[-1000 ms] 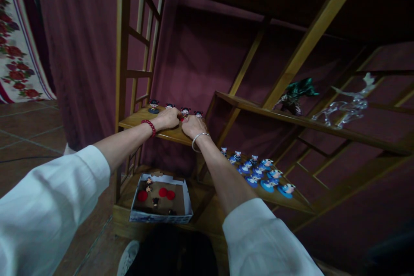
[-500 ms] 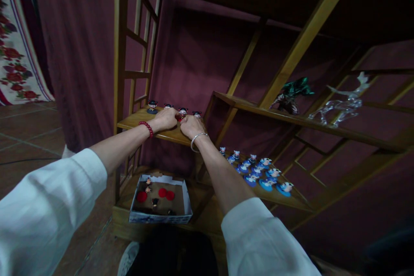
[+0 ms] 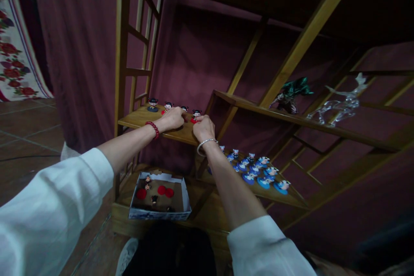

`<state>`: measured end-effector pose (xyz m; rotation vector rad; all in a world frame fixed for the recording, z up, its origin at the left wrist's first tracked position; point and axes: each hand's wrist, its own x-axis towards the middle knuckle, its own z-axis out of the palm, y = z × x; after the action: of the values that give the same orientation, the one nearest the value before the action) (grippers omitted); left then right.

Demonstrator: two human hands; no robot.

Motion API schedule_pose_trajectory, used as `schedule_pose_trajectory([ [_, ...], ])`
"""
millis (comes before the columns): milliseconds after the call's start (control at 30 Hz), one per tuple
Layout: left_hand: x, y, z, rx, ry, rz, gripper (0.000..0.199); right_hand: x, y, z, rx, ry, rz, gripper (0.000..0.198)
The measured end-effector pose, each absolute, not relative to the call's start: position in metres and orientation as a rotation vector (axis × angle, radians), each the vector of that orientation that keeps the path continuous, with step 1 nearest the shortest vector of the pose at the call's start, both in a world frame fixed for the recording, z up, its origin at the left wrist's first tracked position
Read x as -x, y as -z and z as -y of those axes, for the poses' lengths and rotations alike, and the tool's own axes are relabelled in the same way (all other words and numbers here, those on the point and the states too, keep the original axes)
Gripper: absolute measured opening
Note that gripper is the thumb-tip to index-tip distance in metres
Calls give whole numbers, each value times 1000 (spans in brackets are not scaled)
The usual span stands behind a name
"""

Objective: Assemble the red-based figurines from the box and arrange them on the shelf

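Note:
A row of small black-haired doll figurines stands on the upper left shelf [image 3: 136, 119]. My left hand [image 3: 173, 118], with a red bead bracelet, is closed in front of the third figurine [image 3: 184, 108] and partly hides it. What its fingers hold, if anything, is hidden. At the right end of the row, my right hand [image 3: 204, 129], wearing a silver bangle, has closed fingers at the red base of the fourth figurine [image 3: 196, 114]. Left of my hands are a figurine on a dark base [image 3: 152, 104] and a second figurine [image 3: 167, 106] with red at its base.
Below, an open cardboard box [image 3: 186, 198] holds several small figurines and red discs. Blue-based figurines [image 3: 255, 168] fill the lower right shelf. A clear glass animal [image 3: 339, 105] and a green ornament [image 3: 293, 92] stand higher up. Wooden posts [image 3: 121, 51] frame the shelves.
My right hand has moved right, from the third figurine to the fourth. My left hand has shifted slightly right, uncovering more of the second figurine and covering part of the third.

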<state>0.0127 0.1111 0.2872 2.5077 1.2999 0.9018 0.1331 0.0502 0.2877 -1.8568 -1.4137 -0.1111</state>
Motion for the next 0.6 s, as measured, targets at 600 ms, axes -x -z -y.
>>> schedule_pose_trajectory([
  [600, -38, -300, -101, -2616, -655, -1364, 37, -143, -286, -71, 1916, -19, 1335, 29],
])
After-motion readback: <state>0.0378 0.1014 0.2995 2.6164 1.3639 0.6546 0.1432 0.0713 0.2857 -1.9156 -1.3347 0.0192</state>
